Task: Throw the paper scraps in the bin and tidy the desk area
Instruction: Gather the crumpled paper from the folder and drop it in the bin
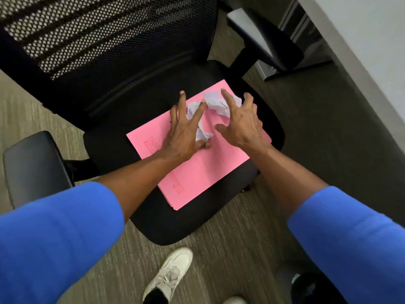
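Two hands spread open over pink folder [197, 163] on black office chair seat [114, 148]. Left hand [186, 132], fingers splayed, presses on crumpled white paper scrap [202, 133]. At 1 o'clock from it, second crumpled scrap [215, 104] lies under right hand [243, 123], fingers curled but not closed. White shoe [171, 273] on carpet at 6 o'clock.
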A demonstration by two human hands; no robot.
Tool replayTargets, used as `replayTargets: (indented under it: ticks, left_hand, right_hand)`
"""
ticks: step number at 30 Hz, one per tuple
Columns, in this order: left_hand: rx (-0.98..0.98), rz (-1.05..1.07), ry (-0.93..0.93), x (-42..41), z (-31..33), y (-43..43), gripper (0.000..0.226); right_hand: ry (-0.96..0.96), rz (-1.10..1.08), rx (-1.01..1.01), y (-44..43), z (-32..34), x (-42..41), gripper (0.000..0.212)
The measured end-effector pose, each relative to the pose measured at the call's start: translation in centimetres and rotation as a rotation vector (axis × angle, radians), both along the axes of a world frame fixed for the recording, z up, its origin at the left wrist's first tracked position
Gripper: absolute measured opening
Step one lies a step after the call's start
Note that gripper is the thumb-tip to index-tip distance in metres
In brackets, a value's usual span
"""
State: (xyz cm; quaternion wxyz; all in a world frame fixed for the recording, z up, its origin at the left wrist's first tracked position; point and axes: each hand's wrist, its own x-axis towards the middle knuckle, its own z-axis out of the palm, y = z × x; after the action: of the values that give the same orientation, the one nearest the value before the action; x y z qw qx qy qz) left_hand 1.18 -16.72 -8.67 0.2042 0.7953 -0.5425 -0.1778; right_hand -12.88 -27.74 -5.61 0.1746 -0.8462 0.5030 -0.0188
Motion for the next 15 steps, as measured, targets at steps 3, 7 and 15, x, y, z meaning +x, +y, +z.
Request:
replayTargets:
  ticks: [3,7,15]
  left_hand:
    - [0.031,-0.051,-0.036,0.6,0.0,-0.3,0.095]
    - [0.044,-0.057,-0.139,0.4,-0.2,-0.4,0.066]
    - [-0.054,-0.063,-0.161,-0.3,-0.9,0.1,0.053]
  right_hand:
    - [0.137,0.072,-0.013,-1.3,0.4,1.6,0.101]
    - [0.28,0.193,-0.013,-2.3,0.7,2.8,0.095]
    - [0.223,0.251,-0.106,-0.8,0.0,2.0,0.046]
